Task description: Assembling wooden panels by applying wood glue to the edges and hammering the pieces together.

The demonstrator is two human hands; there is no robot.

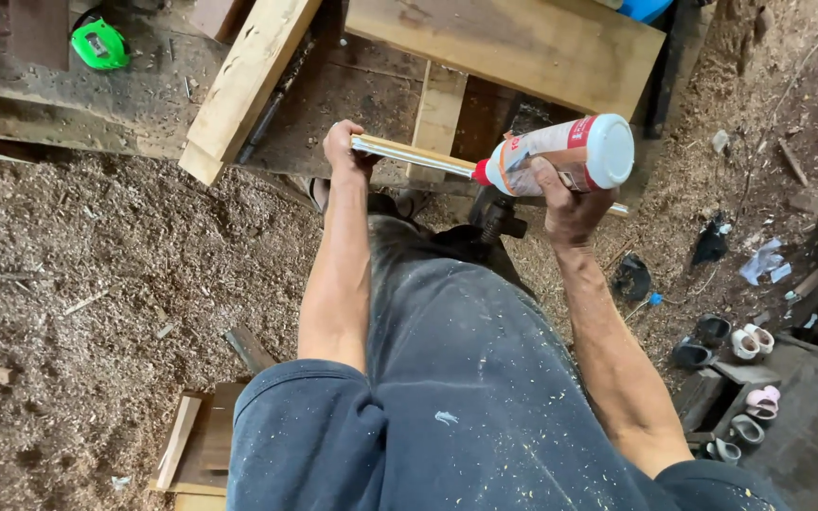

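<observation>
My left hand [345,149] grips the left end of a thin wooden strip [418,156] that runs level to the right. My right hand [568,203] holds a white glue bottle [560,156] with a red tip, tipped on its side. The red tip touches the top face of the strip near its middle. A line of pale glue lies along the strip between the tip and my left hand. Both forearms reach out over my lap in dusty dark blue work clothes.
Thick planks [248,80] and a wide board [513,43] lie on a low bench ahead. A green tape measure [99,44] sits at the far left. Sawdust covers the ground [97,284]. Several shoes and sandals [740,369] lie to the right; a small wooden frame [196,445] sits lower left.
</observation>
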